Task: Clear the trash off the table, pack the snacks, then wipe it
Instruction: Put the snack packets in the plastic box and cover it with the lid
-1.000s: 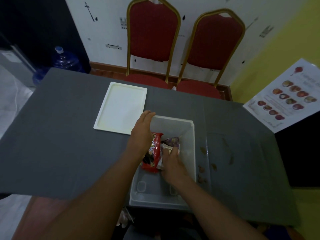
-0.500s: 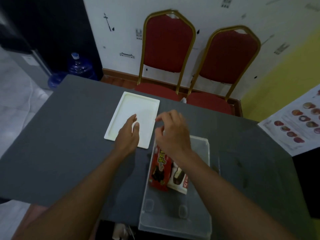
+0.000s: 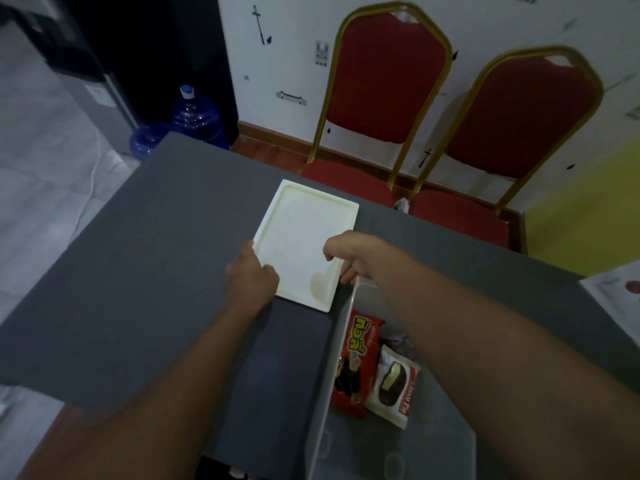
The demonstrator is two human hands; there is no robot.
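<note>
A white rectangular lid (image 3: 304,237) lies flat on the grey table (image 3: 138,271). My left hand (image 3: 251,275) grips its near left edge, thumb on top. Curled fingers of my right hand (image 3: 360,254) hold its near right edge. Just right of the lid stands a clear plastic box (image 3: 332,358), and my right forearm crosses over it. Inside the box lie a red snack pack (image 3: 356,362) and a white chocolate-pie pack (image 3: 393,386); a purple wrapper behind them is mostly hidden.
Two red chairs with gold frames (image 3: 384,98) stand against the wall beyond the table's far edge. A blue water bottle (image 3: 194,116) sits on the floor at the far left. A printed sheet (image 3: 616,296) lies at the right edge.
Both hands left the snacks in the box and moved up and left to the white lid, now closing on its two near edges. The view shifted left.
</note>
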